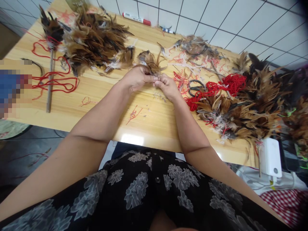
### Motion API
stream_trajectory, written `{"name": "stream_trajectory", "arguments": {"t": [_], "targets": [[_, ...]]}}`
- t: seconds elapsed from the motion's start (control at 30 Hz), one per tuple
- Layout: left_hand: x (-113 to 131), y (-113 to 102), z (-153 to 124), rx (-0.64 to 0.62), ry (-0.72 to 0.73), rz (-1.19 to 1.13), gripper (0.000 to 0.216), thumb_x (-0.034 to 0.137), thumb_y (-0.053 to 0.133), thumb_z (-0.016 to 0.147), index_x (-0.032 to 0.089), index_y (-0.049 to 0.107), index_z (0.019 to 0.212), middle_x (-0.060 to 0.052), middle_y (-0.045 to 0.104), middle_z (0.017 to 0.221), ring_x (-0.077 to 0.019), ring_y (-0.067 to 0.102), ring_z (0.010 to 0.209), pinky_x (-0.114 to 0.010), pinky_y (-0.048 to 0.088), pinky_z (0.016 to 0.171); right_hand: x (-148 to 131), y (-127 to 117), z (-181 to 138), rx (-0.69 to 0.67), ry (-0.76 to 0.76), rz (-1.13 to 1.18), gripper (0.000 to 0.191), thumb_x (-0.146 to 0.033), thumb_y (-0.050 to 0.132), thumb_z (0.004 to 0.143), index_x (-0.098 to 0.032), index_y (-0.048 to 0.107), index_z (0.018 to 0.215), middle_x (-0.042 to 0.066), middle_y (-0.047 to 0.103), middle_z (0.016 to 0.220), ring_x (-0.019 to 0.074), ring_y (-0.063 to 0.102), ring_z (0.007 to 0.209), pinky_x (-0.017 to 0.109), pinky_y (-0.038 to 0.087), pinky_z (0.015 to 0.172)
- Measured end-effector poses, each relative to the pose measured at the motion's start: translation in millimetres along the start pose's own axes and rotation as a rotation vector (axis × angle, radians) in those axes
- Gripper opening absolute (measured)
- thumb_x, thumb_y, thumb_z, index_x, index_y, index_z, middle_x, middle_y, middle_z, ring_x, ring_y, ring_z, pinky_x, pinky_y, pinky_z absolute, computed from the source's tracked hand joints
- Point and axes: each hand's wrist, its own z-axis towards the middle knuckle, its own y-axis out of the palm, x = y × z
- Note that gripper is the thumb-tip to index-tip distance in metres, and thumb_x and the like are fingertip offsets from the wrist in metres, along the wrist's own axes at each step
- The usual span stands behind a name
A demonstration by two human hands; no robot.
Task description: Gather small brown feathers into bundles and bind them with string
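My left hand [138,78] and my right hand [167,86] meet over the middle of the wooden table. Both are closed in a pinch at the base of a small bunch of brown feathers [156,63], whose tips point away from me. My fingers hide the bunch's lower end. Beyond my left hand lies a big heap of brown and black feathers [89,45]. To the right of my right hand are black-handled scissors [195,87], partly under a tangle of red yarn [233,84].
A stick with feathers tied at its top [50,83] lies at left amid loops of red yarn. More feather bundles [240,112] cover the right side. A red-capped marker [137,18] rests by the tiled wall. A white power bank [271,157] sits at the right front edge.
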Motion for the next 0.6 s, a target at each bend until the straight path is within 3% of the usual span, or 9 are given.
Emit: {"name": "stream_trajectory", "arguments": {"t": [0.07,0.17,0.27,0.37,0.47,0.6], "targets": [[2.4,2.3,-2.5,-0.018,0.009,0.001,0.042,0.013,0.111,0.088,0.021,0.071,0.085,0.0,0.077,0.078,-0.0237,0.078,0.099,-0.034,0.06,0.09,-0.8,1.4,-0.7,0.021,0.012,0.015,0.064,-0.084,0.076,0.105,-0.023,0.07,0.084,0.004,0.069,0.096,0.0256,0.071,0.111,0.05,0.062,0.119],[2.1,-3.1,0.1,0.014,0.15,-0.018,0.042,0.025,0.114,0.088,0.025,0.072,0.087,0.001,0.079,0.087,-0.0208,0.073,0.092,-0.036,0.059,0.089,2.0,2.7,-0.5,0.094,0.059,0.09,0.068,-0.087,0.066,0.109,-0.024,0.066,0.085,0.001,0.063,0.089,0.0207,0.069,0.098,0.047,0.066,0.109],[-0.9,-19.0,9.4,0.206,0.322,0.047,0.035,0.029,0.11,0.092,0.029,0.075,0.093,0.003,0.075,0.089,-0.0184,0.059,0.09,-0.035,0.052,0.092,5.9,1.3,1.7,0.197,0.144,0.18,0.075,-0.098,0.057,0.105,-0.026,0.061,0.087,-0.001,0.057,0.083,0.0156,0.063,0.084,0.038,0.066,0.09],[-4.2,-34.6,17.9,0.321,0.331,0.266,0.03,0.031,0.102,0.101,0.027,0.074,0.092,0.001,0.067,0.081,-0.0206,0.053,0.095,-0.037,0.046,0.099,6.6,-1.5,4.5,0.301,0.208,0.238,0.08,-0.105,0.051,0.101,-0.026,0.057,0.087,-0.001,0.056,0.082,0.0135,0.06,0.08,0.032,0.062,0.079],[-7.8,-37.7,19.1,0.292,0.305,0.501,0.034,0.025,0.097,0.101,0.027,0.07,0.08,-0.001,0.064,0.078,-0.0245,0.058,0.103,-0.04,0.046,0.107,2.3,-2.6,5.4,0.359,0.25,0.251,0.082,-0.108,0.047,0.099,-0.027,0.054,0.087,-0.001,0.055,0.082,0.0133,0.058,0.078,0.03,0.058,0.075],[-15.6,-26.1,13.4,0.227,0.323,0.659,0.033,0.017,0.096,0.091,0.028,0.068,0.078,-0.005,0.067,0.085,-0.0309,0.067,0.123,-0.043,0.05,0.116,-7.7,-0.8,2.6,0.373,0.278,0.249,0.081,-0.107,0.043,0.101,-0.028,0.05,0.085,-0.001,0.05,0.08,0.0134,0.054,0.076,0.031,0.054,0.076]]}}
